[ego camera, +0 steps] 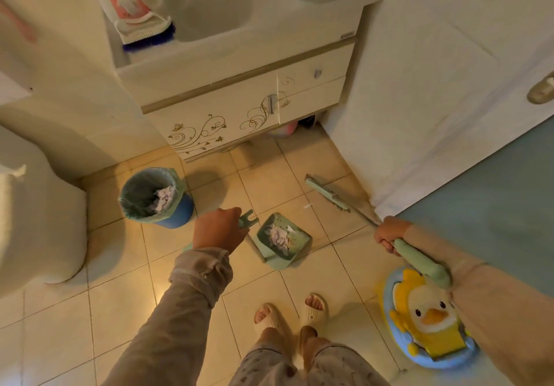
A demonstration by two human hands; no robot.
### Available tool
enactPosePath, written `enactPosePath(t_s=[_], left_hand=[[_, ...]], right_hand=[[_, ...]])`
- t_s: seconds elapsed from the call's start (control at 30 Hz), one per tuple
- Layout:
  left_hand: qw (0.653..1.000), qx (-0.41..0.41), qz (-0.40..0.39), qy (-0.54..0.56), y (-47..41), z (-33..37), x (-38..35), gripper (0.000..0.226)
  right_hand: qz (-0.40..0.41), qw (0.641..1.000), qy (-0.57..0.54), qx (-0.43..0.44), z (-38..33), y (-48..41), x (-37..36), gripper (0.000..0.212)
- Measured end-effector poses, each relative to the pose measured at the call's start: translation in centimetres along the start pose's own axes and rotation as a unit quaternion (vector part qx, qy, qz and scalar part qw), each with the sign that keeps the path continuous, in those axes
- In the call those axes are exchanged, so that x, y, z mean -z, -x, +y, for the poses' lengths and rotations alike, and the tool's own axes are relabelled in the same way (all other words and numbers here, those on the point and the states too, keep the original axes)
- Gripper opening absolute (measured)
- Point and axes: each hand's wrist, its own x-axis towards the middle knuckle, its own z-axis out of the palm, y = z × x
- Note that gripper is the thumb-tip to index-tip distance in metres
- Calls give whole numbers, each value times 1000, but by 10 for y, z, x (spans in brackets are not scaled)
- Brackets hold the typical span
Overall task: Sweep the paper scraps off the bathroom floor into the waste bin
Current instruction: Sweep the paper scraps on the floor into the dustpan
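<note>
My left hand point(218, 229) grips the top of the green dustpan's handle point(248, 219). The dustpan point(284, 240) stands on the tiled floor with a heap of pale paper scraps point(279, 235) in it. My right hand point(388, 234) grips the green broom handle point(419, 261); the broom head point(328, 195) rests on the floor by the wall corner. One small white scrap point(308, 205) lies between broom head and dustpan. The blue waste bin point(156, 196), lined with a green bag, stands left of the dustpan and holds paper scraps point(164, 198).
A white vanity cabinet point(239, 110) with a sink stands behind the bin. The toilet point(36, 220) is at the left. A yellow duck child seat point(428, 319) lies on the floor at the right. My slippered feet point(290, 313) stand below the dustpan.
</note>
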Motion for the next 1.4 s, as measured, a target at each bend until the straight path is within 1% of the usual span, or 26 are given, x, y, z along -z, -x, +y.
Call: enactPosePath(t_s=[0.17,0.23,0.27,0.33,0.4,0.47,0.57,0.6,0.63,0.67,0.73,0.8,0.87,1.0,1.1,1.2,1.23,1.33,1.4], left_hand=[[1000,-1,-31,-2,-20,2,5,28],[999,2,-46,0,-25,1,7,28],[998,2,-55,1,-27,2,8,28],[997,4,-76,0,-30,3,10,29],[995,8,-95,-5,-33,6,12,30],[995,8,-98,-8,-35,9,13,29],[995,2,-95,-13,-36,10,15,29],[996,1,-94,-13,-36,9,16,29],[996,0,-93,-13,-36,7,17,29],[996,1,-93,-11,-36,6,18,29],[995,0,-99,-5,-35,3,20,30],[994,-3,-108,2,-33,1,22,31],[993,-8,-118,10,-31,0,23,31],[989,-14,-143,35,-27,-2,23,33],[989,-16,-138,52,-23,-4,21,34],[990,-15,-124,60,-20,-5,22,33],[990,-14,-124,60,-18,-4,22,33],[990,0,-126,58,-8,-3,18,30],[989,23,-130,69,-2,-5,13,28]], right_hand=[[-10,1000,3,25,-5,-20,6,38],[-15,999,34,1,-13,-20,-2,42],[-10,998,56,8,-15,-22,-6,41],[-26,995,98,10,-20,-26,-19,30],[-52,987,154,-14,-21,-23,-35,27],[-69,976,205,-28,-18,-14,-52,30],[-97,973,208,-24,-9,-5,-67,43],[-108,973,201,-26,-8,0,-70,38],[-122,969,213,-20,-5,2,-70,26],[-143,968,207,-8,-3,3,-67,16],[-162,979,121,-13,2,7,-53,27],[-155,986,48,-27,13,13,-36,35],[-146,989,15,-33,26,19,-25,40],[-124,990,-45,-44,41,24,-22,42],[-105,992,-45,-44,37,24,-27,45],[-88,995,-12,-33,18,22,-35,56],[-86,996,10,-25,10,20,-40,56],[-94,988,118,-8,-11,15,-60,36],[-95,982,165,8,-19,9,-75,24]])
